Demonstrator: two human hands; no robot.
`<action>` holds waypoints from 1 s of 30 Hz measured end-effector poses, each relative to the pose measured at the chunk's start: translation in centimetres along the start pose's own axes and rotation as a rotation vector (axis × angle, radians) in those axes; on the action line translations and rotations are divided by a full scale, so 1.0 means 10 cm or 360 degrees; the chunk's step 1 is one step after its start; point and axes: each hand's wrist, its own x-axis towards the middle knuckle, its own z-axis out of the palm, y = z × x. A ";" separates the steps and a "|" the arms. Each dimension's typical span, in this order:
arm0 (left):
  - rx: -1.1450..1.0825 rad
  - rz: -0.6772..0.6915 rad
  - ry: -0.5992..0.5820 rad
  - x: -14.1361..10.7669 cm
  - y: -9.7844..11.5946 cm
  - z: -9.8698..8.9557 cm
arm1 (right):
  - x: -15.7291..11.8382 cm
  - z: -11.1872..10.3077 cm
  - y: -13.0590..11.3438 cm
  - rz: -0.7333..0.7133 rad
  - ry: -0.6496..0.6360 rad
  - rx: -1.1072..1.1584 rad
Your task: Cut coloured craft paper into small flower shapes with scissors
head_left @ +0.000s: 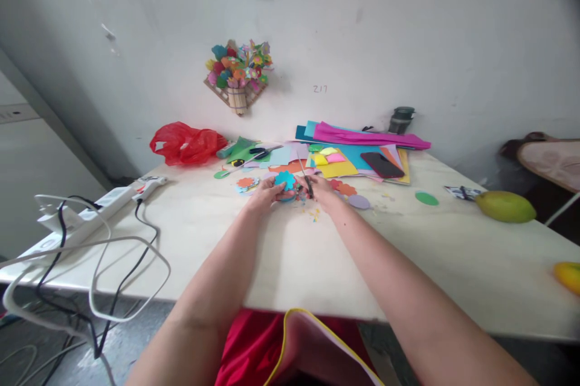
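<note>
Pinched in my left hand (267, 193) is a blue paper flower (285, 180) with a scalloped edge. My right hand (321, 190) is closed around the dark handles of a pair of scissors (309, 184), whose blades point up and away over the table. The two hands are close together, with the flower between them. Small paper scraps (313, 213) lie scattered just below. Beside my right hand are an orange paper flower (347, 189) and a lilac paper circle (359, 202). More cut flowers (246, 182) lie left of my left hand.
Coloured sheets (353, 156) and a phone (382, 165) lie at the back, near a red plastic bag (188, 143). Power strips (86, 220) with loose cables occupy the left. A green-yellow fruit (506, 206) and a green circle (426, 198) are on the right.
</note>
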 end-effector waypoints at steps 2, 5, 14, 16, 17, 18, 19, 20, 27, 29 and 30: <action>0.0004 -0.0007 -0.0014 0.01 0.00 -0.01 | 0.00 -0.07 -0.02 0.0003 -0.0091 -0.0015; 0.0107 -0.0052 -0.0047 0.00 -0.01 -0.03 | -0.01 -0.18 0.01 0.0059 -0.0206 0.0047; 0.0139 -0.0017 0.0087 -0.01 -0.01 -0.04 | -0.09 -0.25 0.13 -0.0040 -0.0212 0.0157; 0.0130 0.0001 0.0051 -0.01 0.00 -0.04 | -0.10 -0.25 0.12 -0.0003 -0.0174 0.0121; 0.0134 0.0007 0.0050 -0.01 0.00 -0.04 | -0.10 -0.26 0.12 0.0020 -0.0143 0.0106; 0.0141 0.0009 0.0060 -0.02 0.00 -0.04 | -0.09 -0.26 0.12 0.0018 -0.0114 0.0093; 0.0145 0.0009 0.0066 -0.02 0.00 -0.04 | -0.09 -0.27 0.12 0.0005 -0.0081 0.0084; 0.0146 0.0010 0.0075 -0.03 0.00 -0.04 | -0.08 -0.28 0.12 -0.0026 -0.0046 0.0075; 0.0097 -0.0008 -0.0014 -0.03 0.01 -0.03 | -0.09 -0.35 0.07 -0.0188 -0.0175 -0.0004; 0.0100 0.0001 -0.0047 -0.02 0.01 -0.03 | -0.10 -0.36 0.06 -0.0193 -0.0209 0.0011; 0.0100 0.0001 -0.0062 -0.02 0.02 -0.03 | -0.11 -0.36 0.06 -0.0199 -0.0205 0.0029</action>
